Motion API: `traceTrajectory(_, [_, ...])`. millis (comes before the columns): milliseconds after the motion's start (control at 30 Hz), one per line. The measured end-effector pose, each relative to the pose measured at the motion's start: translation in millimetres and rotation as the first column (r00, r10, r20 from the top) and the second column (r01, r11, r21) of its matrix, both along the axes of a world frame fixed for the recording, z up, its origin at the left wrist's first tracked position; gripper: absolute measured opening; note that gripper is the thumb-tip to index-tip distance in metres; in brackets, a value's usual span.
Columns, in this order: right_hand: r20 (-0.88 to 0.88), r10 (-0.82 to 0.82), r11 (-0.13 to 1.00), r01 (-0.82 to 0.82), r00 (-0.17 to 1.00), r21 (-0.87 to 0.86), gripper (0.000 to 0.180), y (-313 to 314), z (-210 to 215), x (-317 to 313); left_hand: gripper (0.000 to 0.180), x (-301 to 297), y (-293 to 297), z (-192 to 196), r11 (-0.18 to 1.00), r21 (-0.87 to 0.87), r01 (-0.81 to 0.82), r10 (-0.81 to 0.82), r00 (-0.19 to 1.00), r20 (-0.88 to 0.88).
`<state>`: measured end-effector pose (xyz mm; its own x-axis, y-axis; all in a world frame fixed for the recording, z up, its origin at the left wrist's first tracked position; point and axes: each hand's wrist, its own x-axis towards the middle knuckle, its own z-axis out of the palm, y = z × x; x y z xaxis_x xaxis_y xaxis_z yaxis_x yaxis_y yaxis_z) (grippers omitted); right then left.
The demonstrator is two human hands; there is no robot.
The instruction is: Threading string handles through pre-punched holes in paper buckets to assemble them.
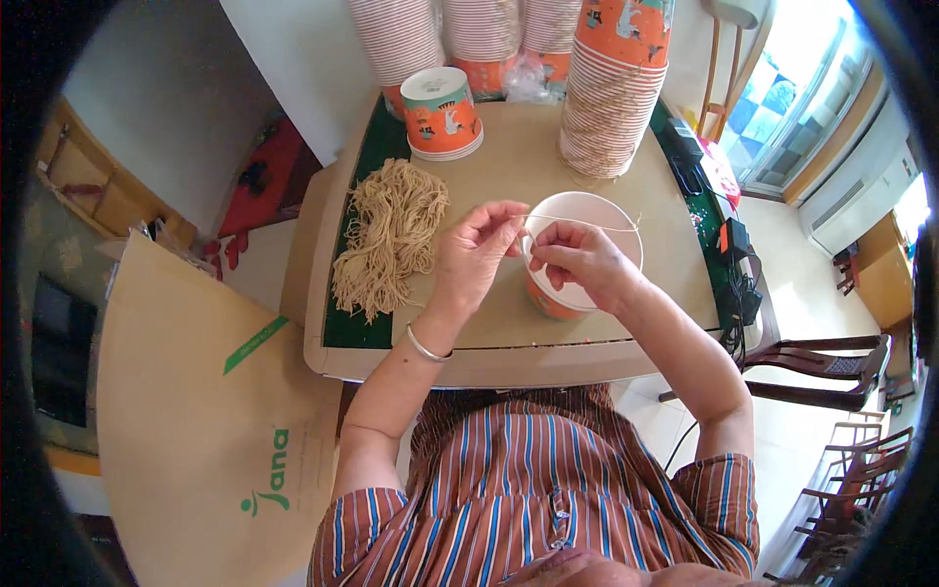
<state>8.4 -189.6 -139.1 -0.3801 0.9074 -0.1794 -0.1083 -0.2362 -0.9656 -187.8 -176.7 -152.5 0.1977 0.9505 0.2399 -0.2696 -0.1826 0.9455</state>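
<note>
Pinching a thin pale string between thumb and forefinger, the left hand hovers over the middle of the table, its other fingers loosely curled. The right hand grips the near rim of an open paper cup, white inside and orange outside, with fingertips pressed together on the string's other part where it crosses the cup's mouth. That cup stands near the table's front edge, a little right of centre. A silver bangle circles the left wrist. Toward the left edge lies a loose bundle of tan strings. At the far edge, a single upturned orange cup sits on a short stack, with tall stacks of cups behind and to the right. A large brown paper bag stands beside the table's left front corner.
</note>
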Motion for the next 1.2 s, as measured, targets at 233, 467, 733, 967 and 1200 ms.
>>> traceTrajectory(233, [0.212, -0.016, 0.994, -0.008, 0.977, 0.11, 0.009, 1.1, 1.8, -8.0, 0.029, 3.5, -3.6, 8.6, 0.846, 0.528, -0.073, 0.28, 0.903, -0.324])
traceTrajectory(467, [0.271, -0.033, 0.986, -0.014, 0.962, 0.168, 0.013, 0.0, 3.9, -11.5, 0.035, -3.5, 5.9, 18.5, 0.855, 0.519, 0.004, 0.287, 0.829, -0.48])
traceTrajectory(733, [0.162, 0.032, 0.99, -0.054, 0.986, 0.132, 0.014, -1.2, 7.3, -11.1, 0.036, -11.2, 21.8, 17.2, 0.964, 0.205, 0.172, -0.099, 0.941, -0.324])
traceTrajectory(967, [-0.038, 0.01, 1.0, -0.01, 0.999, 0.002, 0.012, 3.3, -0.9, -11.8, 0.024, -17.2, 19.3, -0.1, 0.994, 0.102, 0.036, -0.023, 0.991, -0.129])
traceTrajectory(1200, [-0.138, 0.009, 0.999, -0.016, 0.99, -0.05, 0.013, 4.0, -2.6, -10.9, 0.018, -26.6, -11.8, -26.2, 1.0, 0.004, 0.003, -0.002, 0.966, -0.258])
